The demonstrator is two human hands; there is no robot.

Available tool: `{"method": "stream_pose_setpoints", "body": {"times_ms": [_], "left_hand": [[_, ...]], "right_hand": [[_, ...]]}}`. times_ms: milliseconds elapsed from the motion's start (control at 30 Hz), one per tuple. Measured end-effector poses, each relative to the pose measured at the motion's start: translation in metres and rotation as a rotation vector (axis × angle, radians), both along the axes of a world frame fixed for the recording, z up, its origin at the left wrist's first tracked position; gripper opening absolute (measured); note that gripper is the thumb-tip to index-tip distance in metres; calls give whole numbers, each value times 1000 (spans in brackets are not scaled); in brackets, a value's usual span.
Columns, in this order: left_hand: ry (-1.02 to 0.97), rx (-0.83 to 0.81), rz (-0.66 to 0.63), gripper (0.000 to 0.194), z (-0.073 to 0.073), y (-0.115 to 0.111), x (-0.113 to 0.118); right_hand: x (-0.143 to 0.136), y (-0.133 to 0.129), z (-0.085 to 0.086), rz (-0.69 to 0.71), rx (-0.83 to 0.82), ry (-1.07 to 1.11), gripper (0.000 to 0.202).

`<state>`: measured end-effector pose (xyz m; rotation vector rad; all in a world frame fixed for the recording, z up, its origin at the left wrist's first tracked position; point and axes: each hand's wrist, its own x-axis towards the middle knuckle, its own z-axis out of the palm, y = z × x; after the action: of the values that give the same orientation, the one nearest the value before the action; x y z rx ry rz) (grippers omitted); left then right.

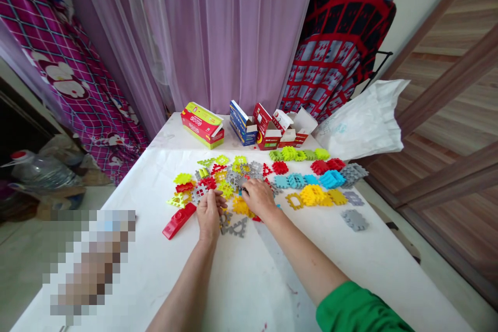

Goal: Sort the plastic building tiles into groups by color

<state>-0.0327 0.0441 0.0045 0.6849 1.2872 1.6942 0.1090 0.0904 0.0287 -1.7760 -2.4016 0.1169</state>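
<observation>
My left hand [209,213] pinches a grey notched plastic building piece [200,193] between thumb and fingers, at the near left of a mixed pile. My right hand [258,196] is in the middle of that pile, its fingers curled downward; what they grip is hidden under them. Around the hands lie yellow pieces [241,206], red pieces [184,187] and lime pieces [182,178]. Grey triangular pieces [237,227] lie just in front of the pile. A long red plastic part [179,221] rests left of my left hand.
Sorted groups stand to the right: green pieces [289,153], blue pieces [332,179], yellow pieces [312,195] and grey pieces [354,220]. A red-and-lime box [202,125], a blue box [243,123] and opened red boxes [266,127] line the back. A white bag [361,119] sits at back right.
</observation>
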Motion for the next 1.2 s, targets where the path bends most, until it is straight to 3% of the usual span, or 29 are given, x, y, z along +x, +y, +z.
{"method": "stream_pose_setpoints", "body": {"times_ms": [200, 333, 467, 533, 600, 700, 867, 1000, 1200], "left_hand": [[11, -9, 3, 48, 1, 0, 0], [20, -15, 3, 49, 0, 0, 0], [16, -15, 2, 48, -1, 0, -1], [14, -18, -2, 47, -1, 0, -1], [13, -18, -7, 47, -1, 0, -1], [14, -17, -14, 48, 0, 0, -1], [23, -19, -17, 47, -1, 1, -1], [30, -24, -15, 46, -1, 0, -1], [53, -30, -19, 44, 0, 0, 0]], "right_hand": [[8, -14, 0, 49, -41, 38, 15], [20, -11, 6, 6, -113, 309, 12], [33, 0, 12, -99, -476, 739, 15], [37, 5, 12, -154, -626, 800, 17], [39, 8, 10, -219, -622, 726, 16], [42, 12, 6, -264, -433, 551, 18], [38, 12, 9, -75, -171, 250, 23], [31, 10, 11, 73, -135, 46, 39], [25, 16, 14, 51, -209, -81, 47]]}}
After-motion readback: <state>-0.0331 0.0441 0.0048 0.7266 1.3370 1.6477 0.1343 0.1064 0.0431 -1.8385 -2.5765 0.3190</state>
